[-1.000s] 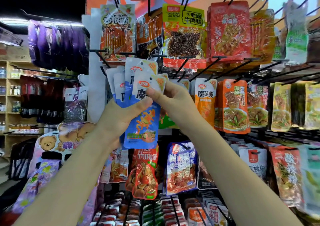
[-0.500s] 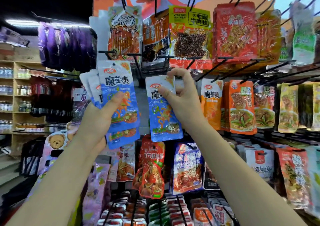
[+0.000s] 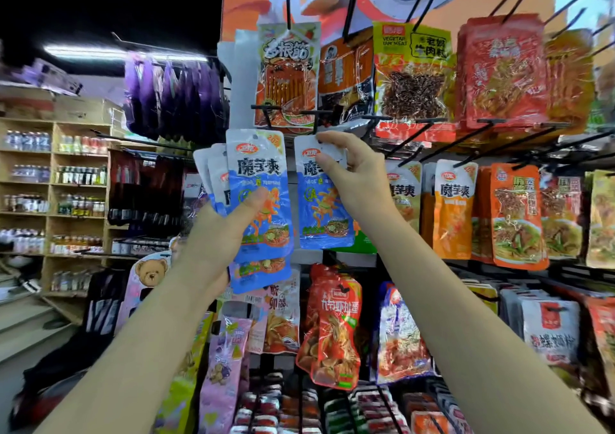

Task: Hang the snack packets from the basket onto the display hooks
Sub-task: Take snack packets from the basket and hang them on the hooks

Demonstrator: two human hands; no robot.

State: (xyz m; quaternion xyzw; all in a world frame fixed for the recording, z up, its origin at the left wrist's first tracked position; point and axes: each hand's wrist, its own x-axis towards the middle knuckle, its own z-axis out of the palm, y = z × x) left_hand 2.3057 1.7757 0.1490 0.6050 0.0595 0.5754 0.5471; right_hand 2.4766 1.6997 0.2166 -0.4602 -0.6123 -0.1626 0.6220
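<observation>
My left hand (image 3: 223, 233) grips a fanned stack of blue snack packets (image 3: 258, 180), thumb pressed on the front one. My right hand (image 3: 352, 180) pinches a single blue packet (image 3: 319, 213) by its white top edge, holding it upright just below a black display hook (image 3: 316, 122). The hook's tip is at the packet's top; whether it is through the hole I cannot tell. The basket is out of view.
Rows of black hooks carry hanging packets: orange ones (image 3: 452, 213) to the right, red and yellow ones (image 3: 412, 74) above, more below. Purple bags (image 3: 173, 94) hang at upper left. Wooden shelves with bottles (image 3: 53, 200) stand far left.
My right hand pulled one blue packet off the stack and raised it up to the hook. My left hand moved left and up with the remaining packets.
</observation>
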